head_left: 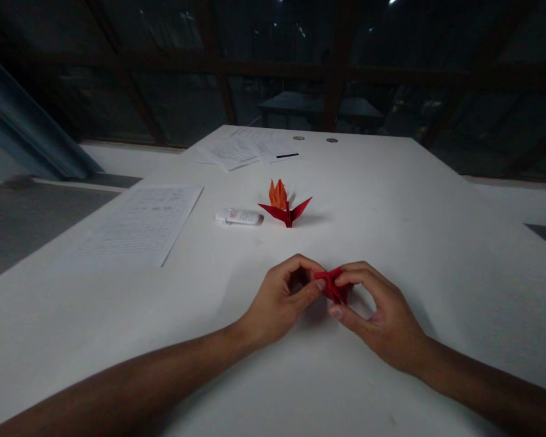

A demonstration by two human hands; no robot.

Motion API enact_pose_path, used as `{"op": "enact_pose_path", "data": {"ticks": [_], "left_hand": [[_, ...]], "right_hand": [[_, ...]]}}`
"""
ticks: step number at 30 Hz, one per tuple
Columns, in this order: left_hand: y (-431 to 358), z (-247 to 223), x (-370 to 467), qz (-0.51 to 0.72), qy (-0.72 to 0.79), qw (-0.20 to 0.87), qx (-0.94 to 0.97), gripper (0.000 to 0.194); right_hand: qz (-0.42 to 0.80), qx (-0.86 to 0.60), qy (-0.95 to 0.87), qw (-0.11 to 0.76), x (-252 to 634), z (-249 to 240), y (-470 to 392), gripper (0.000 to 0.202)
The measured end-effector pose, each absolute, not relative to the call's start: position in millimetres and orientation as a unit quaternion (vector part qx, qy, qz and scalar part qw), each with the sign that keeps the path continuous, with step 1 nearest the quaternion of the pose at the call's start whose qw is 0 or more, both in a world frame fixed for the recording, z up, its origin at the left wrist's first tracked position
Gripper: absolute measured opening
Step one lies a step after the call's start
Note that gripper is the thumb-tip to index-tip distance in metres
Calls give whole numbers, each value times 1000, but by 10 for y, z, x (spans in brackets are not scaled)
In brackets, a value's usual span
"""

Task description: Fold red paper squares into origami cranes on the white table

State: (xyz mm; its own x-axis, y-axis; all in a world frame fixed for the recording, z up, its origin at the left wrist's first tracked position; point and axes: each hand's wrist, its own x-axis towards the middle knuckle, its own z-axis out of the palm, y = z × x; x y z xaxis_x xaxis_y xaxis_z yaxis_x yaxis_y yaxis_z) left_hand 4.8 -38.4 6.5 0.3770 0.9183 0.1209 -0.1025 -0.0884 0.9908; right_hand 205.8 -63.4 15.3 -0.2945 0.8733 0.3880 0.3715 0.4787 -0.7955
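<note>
A small red folded paper piece [335, 291] is held between both hands, just above the near part of the white table. My left hand [286, 294] pinches its left edge between thumb and fingers. From the other side my right hand [377, 309] grips it, thumb below and fingers on top, partly covering it. Beyond my hands a finished-looking red origami crane [289, 213] stands with its wings spread. Right behind the crane, partly hidden by it, is an orange origami piece [277, 194] with pointed tips.
Left of the crane lies a white bottle-like object [239, 216] with print on it. A written sheet [139, 224] is at the table's left edge. More papers [236, 149] with a dark strip [287, 156] lie at the far end, near two round grommets [332, 140].
</note>
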Motion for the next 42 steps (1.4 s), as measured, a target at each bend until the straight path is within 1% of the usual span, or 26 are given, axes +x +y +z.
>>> {"op": "enact_pose_path", "data": {"ticks": [2, 5, 6, 10, 13, 15, 18, 22, 25, 28, 30, 34, 37, 40, 42], "left_hand": [[-396, 56, 62, 444, 339, 602, 570, 19], [-396, 37, 68, 457, 328, 614, 554, 29], [-391, 33, 64, 455, 324, 620, 551, 31], [-362, 41, 34, 420, 303, 660, 544, 37], [-356, 67, 33, 389, 288, 681, 550, 36], [-360, 86, 43, 373, 283, 685, 558, 33], [-361, 101, 57, 379, 296, 679, 555, 34], [-334, 83, 53, 449, 349, 654, 498, 38], [-311, 58, 51, 489, 354, 650, 462, 39], [-308, 50, 58, 495, 350, 651, 457, 40], [-317, 59, 61, 483, 346, 654, 468, 40], [-342, 75, 48, 425, 331, 668, 514, 35], [-356, 63, 35, 385, 330, 656, 559, 36], [-356, 50, 33, 375, 327, 649, 575, 40], [-345, 55, 34, 375, 321, 658, 569, 39]], "right_hand": [[310, -458, -724, 411, 2042, 161, -641, 19], [369, -497, -676, 400, 2046, 160, -627, 5], [399, -495, -661, 399, 2054, 155, -615, 5], [523, -439, -604, 412, 2087, 125, -560, 14], [563, -419, -592, 396, 2101, 128, -542, 25], [569, -417, -597, 381, 2106, 152, -537, 29], [579, -431, -576, 383, 2115, 180, -507, 30], [564, -460, -530, 436, 2129, 130, -431, 27], [578, -435, -511, 465, 2115, 64, -413, 33], [601, -391, -526, 458, 2076, 49, -441, 33], [595, -384, -539, 456, 2054, 66, -460, 28], [553, -429, -533, 475, 2061, 72, -459, 23], [527, -445, -534, 489, 2088, 40, -455, 24], [503, -443, -553, 495, 2101, 28, -473, 26], [481, -436, -569, 505, 2101, 37, -489, 25]]}}
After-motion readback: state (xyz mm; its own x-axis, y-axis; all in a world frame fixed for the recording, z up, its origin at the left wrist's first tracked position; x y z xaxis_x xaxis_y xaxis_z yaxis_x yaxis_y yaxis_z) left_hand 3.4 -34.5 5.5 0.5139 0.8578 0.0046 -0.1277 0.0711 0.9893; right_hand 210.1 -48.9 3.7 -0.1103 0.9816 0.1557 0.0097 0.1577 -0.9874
